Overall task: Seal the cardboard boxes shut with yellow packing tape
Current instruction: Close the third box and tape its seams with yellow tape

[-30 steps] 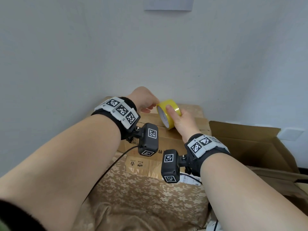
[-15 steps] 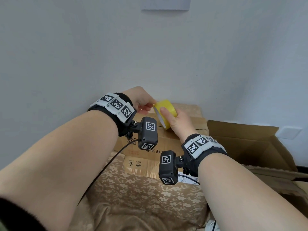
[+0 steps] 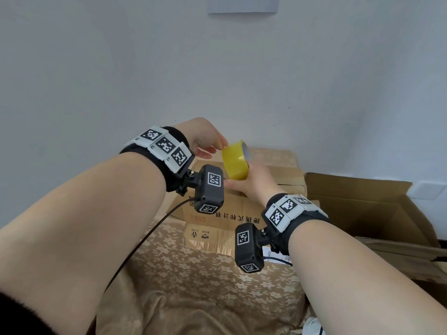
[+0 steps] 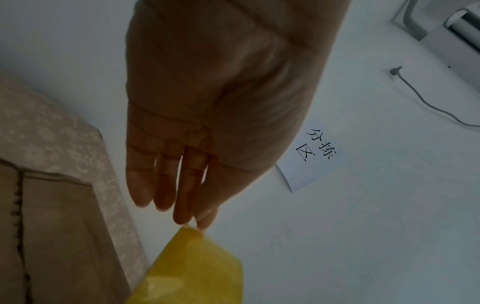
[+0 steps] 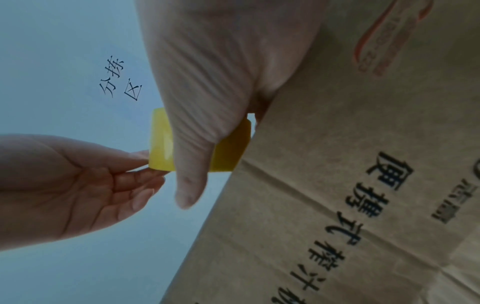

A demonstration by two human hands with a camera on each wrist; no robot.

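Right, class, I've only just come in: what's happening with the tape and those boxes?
A person holds a roll of yellow packing tape in the right hand, above a closed printed cardboard box. The left hand has its fingertips at the roll's edge, seemingly picking at the tape's end. No tape is on the box yet in these views. A second cardboard box stands open to the right.

Both forearms bare and stretched forward, a dark band on each wrist, right hand [image 3: 254, 181] raised with thumb and fingers wrapped round a tape roll [image 3: 235, 163], left hand [image 3: 205, 141] just beside it, fingertips [image 4: 182, 218] pinching the roll's edge
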